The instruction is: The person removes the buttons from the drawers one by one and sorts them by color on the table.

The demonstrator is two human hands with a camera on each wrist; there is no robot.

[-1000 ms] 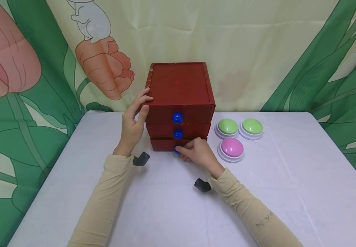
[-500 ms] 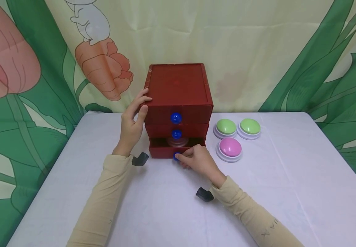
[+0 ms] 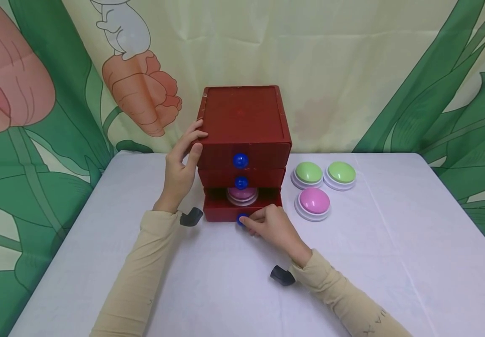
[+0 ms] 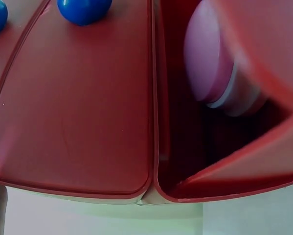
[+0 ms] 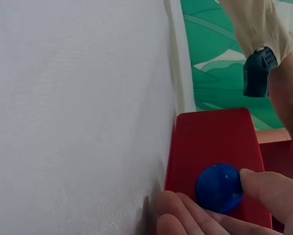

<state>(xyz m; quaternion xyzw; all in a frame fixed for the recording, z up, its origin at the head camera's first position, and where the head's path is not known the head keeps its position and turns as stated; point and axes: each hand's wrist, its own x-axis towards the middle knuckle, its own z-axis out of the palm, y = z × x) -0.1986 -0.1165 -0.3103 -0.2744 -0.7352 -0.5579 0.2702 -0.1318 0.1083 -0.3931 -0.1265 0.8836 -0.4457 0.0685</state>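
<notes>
A dark red box with three stacked drawers [image 3: 242, 114] stands at the back of the table, a round blue knob on each drawer front. The bottom drawer [image 3: 221, 215] is pulled out, and a pink dome button on a white base [image 3: 242, 195] sits inside it; the left wrist view shows this pink button [image 4: 205, 58] too. My right hand [image 3: 273, 227] pinches the bottom blue knob [image 5: 218, 188] between thumb and fingers. My left hand [image 3: 181, 164] rests against the box's left side, its fingers straight and fingertips at the top edge.
Right of the box, two green dome buttons [image 3: 308, 173] [image 3: 341, 173] and another pink button [image 3: 314, 202] stand on the white tablecloth [image 3: 225, 290]. Behind the table hangs a printed curtain [image 3: 330, 70]. A black wrist camera [image 3: 282, 275] hangs by the right cuff.
My right hand has pulled the bottom drawer out toward me, from nearly closed, bringing the pink button inside into view. The left hand has stayed on the box.
</notes>
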